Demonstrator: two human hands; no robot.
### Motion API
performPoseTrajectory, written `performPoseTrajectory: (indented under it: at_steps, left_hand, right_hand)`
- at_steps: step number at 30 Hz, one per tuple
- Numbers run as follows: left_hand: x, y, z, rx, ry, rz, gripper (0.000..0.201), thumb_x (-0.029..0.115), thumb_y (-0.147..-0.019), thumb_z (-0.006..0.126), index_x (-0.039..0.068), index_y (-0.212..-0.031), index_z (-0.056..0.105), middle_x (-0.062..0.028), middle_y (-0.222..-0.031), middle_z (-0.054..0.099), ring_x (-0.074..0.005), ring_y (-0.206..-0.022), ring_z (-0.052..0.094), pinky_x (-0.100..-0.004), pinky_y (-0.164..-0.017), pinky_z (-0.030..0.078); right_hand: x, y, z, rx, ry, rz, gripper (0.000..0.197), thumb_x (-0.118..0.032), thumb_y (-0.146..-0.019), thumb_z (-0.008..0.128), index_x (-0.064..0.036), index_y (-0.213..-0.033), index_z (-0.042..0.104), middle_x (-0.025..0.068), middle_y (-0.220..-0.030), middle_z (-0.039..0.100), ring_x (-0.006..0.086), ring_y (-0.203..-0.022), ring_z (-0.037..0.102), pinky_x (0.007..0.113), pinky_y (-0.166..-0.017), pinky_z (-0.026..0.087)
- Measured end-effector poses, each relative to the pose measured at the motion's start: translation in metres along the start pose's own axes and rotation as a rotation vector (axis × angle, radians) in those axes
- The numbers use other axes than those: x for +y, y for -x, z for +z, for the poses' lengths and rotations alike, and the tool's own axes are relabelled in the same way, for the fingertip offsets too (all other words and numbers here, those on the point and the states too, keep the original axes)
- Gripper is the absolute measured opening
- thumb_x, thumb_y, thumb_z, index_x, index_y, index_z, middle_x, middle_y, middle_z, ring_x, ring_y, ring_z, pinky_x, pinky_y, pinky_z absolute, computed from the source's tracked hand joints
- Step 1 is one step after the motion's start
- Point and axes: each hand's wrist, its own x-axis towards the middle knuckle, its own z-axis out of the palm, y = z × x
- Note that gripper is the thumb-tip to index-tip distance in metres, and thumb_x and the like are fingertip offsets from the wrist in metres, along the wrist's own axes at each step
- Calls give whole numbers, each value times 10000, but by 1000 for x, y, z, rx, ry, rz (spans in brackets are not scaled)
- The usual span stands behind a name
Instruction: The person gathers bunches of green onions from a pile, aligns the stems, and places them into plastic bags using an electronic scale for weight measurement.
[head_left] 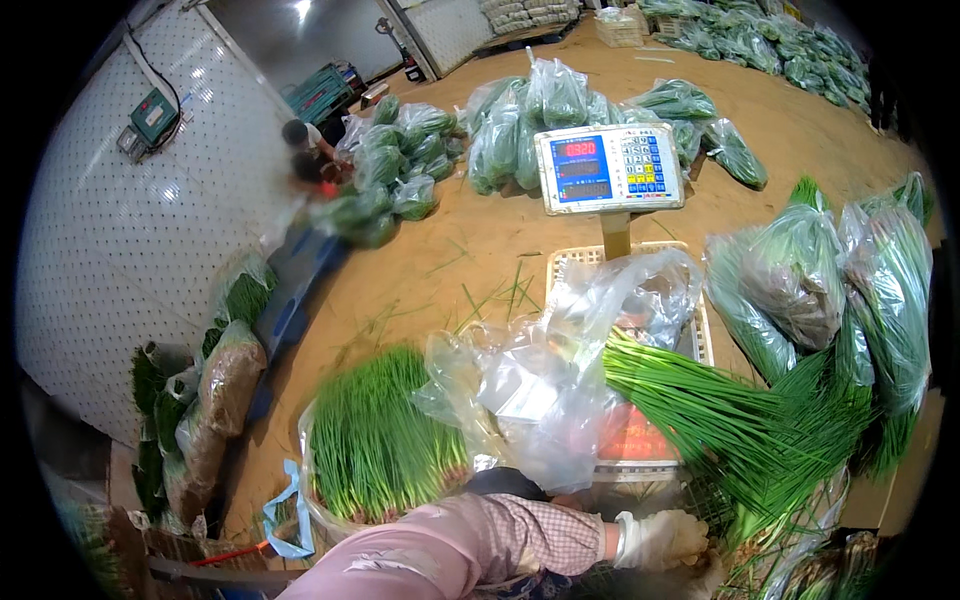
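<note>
My left hand [660, 540], in a white glove with a pink sleeve and checked cuff, reaches across from the lower left. It is closed on the lower stalks of a long bundle of green chives [720, 420]. The bundle lies slanting, with its tips up to the left and its root end at the lower right. A clear plastic bag [560, 380] is bunched over the tips, above the red platform of a scale [630, 440]. My right hand is out of sight.
The scale's display head [610, 165] stands on a post behind a white slotted crate [700, 330]. An open sack of upright chives [375, 440] sits at lower left. Bagged greens [860, 290] crowd the right, with more bags [520, 120] farther back. A person [305, 150] crouches by the white perforated wall [130, 230].
</note>
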Motion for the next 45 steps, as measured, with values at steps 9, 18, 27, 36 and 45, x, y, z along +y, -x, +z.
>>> performPoseTrajectory:
  at_steps: [9,18,27,36,45]
  left_hand:
    - [-1,22,-20,2,265,-10,210,142,-846,551,15,-1012,569,-139,-942,606,-194,-676,583,-272,-542,478]
    - [74,15,-9,57,377,35,201,218,-848,572,53,-954,617,-120,-1035,616,-248,-940,577,-360,-797,460]
    - [78,16,15,24,1173,-622,317,71,-796,650,-1,-1074,515,-136,-849,627,-198,-750,612,-300,-637,534]
    - [69,50,3,-231,1887,-208,446,151,-893,513,-66,-1261,386,-52,-708,571,-138,-577,542,-252,-615,510]
    - [78,65,-4,-245,1708,-146,441,205,-875,515,-67,-1216,454,-14,-700,566,-88,-554,499,-233,-605,481]
  right_hand:
    - [-90,112,-96,-180,-1344,-118,349,-179,-899,484,-13,-1206,469,-26,-687,421,65,-567,398,185,-472,327]
    - [-98,212,-125,-79,-1282,-272,286,-89,-779,578,-20,-1052,527,37,-739,554,121,-606,510,244,-545,432]
    - [-129,277,-52,111,106,-580,590,-301,-794,622,-25,-1262,395,185,-1086,562,253,-958,580,336,-838,466]
    - [-110,290,-125,146,-448,-504,171,-54,-868,513,1,-1016,581,96,-944,652,152,-811,636,261,-757,503]
    - [-130,292,-125,472,-79,-936,312,95,-741,499,-36,-1007,597,101,-955,633,219,-900,615,307,-808,486]
